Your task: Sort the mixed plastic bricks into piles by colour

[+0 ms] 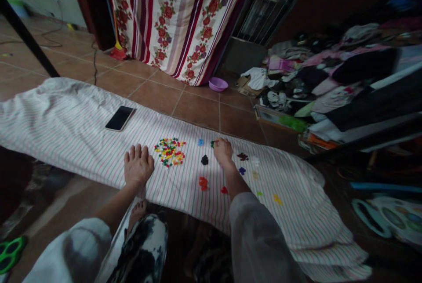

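Note:
My left hand [137,165] lies flat on the striped cloth [82,142], fingers apart, with nothing under it that I can see. Just right of it spreads a mixed heap of small red, yellow, green and white pieces [170,152]. My right hand [223,151] has its fingers pressed together at a small dark green pile [212,144]; what they hold, if anything, is hidden. Around it sit little single-colour piles: light blue [200,142], black [205,160], orange [203,183], red [224,190], brown [243,156], dark blue [242,171] and yellow [278,199].
A phone [120,118] rests on the cloth at the left. White [256,160], pale yellow [255,175] and lime green [260,194] piles lie further right. Beyond the cloth's far edge, a purple basin [218,84] stands on the tiled floor. Clothes [316,72] are heaped at the right.

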`<state>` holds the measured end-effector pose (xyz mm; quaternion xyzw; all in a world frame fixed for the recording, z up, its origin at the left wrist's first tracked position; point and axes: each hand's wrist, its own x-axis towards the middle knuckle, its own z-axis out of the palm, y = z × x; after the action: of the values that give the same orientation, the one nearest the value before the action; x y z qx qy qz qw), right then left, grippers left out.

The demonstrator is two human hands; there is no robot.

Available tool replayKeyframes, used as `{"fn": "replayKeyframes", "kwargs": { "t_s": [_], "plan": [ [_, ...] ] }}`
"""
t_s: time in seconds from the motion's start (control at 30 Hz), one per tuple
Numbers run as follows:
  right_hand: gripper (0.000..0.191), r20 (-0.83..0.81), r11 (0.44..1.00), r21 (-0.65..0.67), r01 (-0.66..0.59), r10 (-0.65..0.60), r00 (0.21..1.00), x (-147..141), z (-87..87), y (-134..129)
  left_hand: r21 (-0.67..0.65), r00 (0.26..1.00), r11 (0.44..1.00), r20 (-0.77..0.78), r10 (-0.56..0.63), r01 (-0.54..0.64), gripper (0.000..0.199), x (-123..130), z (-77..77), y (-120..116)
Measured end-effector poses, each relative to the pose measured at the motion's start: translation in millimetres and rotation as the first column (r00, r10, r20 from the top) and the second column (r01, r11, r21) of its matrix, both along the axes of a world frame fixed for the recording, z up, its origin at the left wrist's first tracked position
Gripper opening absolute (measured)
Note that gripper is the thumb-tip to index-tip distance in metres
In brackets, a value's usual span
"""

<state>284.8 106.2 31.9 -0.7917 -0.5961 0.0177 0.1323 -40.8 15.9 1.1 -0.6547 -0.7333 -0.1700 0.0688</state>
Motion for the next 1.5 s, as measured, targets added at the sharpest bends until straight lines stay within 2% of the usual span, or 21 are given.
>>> {"fn": "replayKeyframes", "kwargs": {
  "t_s": [0.1,0.2,0.27,0.33,0.5,0.6,0.97,1.37,1.5],
  "plan": [
    [0.029,-0.025,0.995,0.056,-0.080,0.082,0.996,-6.3,-1.7,-1.5,0.003,1.000,1.000,0.019,-0.004,0.004,0.053,-0.3,-0.9,0.5],
    [0.029,-0.068,0.965,0.082,-0.250,0.256,0.964,-17.9,-3.1,-1.9,-0.002,0.999,1.000,0.036,-0.002,0.003,0.053,-0.2,-0.4,0.8],
    [0.029,-0.070,0.933,0.070,-0.353,0.358,0.931,-27.2,-3.1,-1.4,-0.007,0.999,1.000,0.040,0.000,0.001,0.053,0.0,0.0,1.0],
    [0.032,-0.047,0.920,0.027,-0.391,0.392,0.919,-35.9,-2.4,-0.2,-0.009,0.999,1.000,0.040,0.000,0.000,0.053,-0.1,-0.1,1.3],
    [0.036,-0.005,0.961,-0.106,-0.256,0.257,0.966,-48.1,-3.6,5.7,-0.006,1.000,1.000,0.022,0.003,-0.002,0.053,-0.8,-2.5,1.9],
    [0.035,0.004,0.967,-0.125,-0.222,0.224,0.974,-49.1,-7.7,9.8,0.001,1.000,1.000,0.011,-0.001,0.001,0.053,-0.8,-2.8,1.5],
    [0.034,-0.025,0.968,-0.102,-0.229,0.227,0.974,-53.9,-9.7,14.8,-0.013,0.999,1.000,0.035,-0.010,0.010,0.053,-0.3,0.1,0.6],
    [0.035,-0.097,0.971,-0.010,-0.238,0.236,0.967,-51.1,-14.0,7.1,0.003,0.999,1.000,0.032,-0.002,0.002,0.052,-0.3,-4.2,1.9],
    [0.032,-0.115,0.962,0.046,-0.270,0.273,0.955,-49.2,-12.9,1.9,0.003,0.998,1.000,0.056,-0.004,0.004,0.052,0.0,-3.9,1.6]
  ]
}}
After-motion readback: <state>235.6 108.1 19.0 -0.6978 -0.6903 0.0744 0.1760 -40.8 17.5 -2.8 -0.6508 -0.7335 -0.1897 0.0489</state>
